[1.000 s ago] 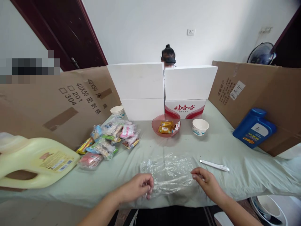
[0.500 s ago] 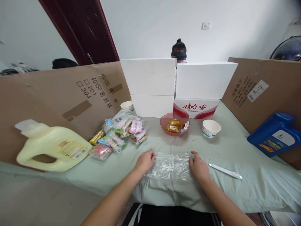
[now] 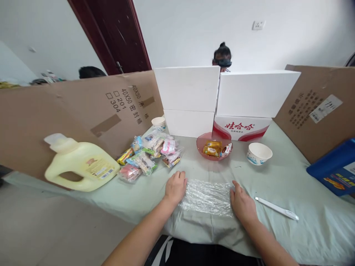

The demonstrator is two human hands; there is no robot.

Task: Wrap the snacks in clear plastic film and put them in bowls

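A crumpled clear plastic bag (image 3: 208, 196) lies flat on the pale green cloth (image 3: 277, 177) at the table's near edge. My left hand (image 3: 175, 188) rests palm down at its left end, fingers together and pointing away from me. At the bag's right end my right hand (image 3: 243, 204) lies flat in the same way. Both hands touch the bag's edges and press it onto the cloth. Neither hand grips anything.
A white pen (image 3: 276, 208) lies right of my right hand. Behind are a pink bowl of snacks (image 3: 213, 149), a white paper cup (image 3: 258, 153), a pile of snack packets (image 3: 146, 157), a yellow jug (image 3: 80, 166), a blue jug (image 3: 334, 170). Cardboard walls and white boxes (image 3: 216, 96) enclose the table; a person sits behind them.
The bag was loose and held by its ends; it has been laid down and flattened. Both hands have opened and moved forward onto the cloth. The view has shifted left.
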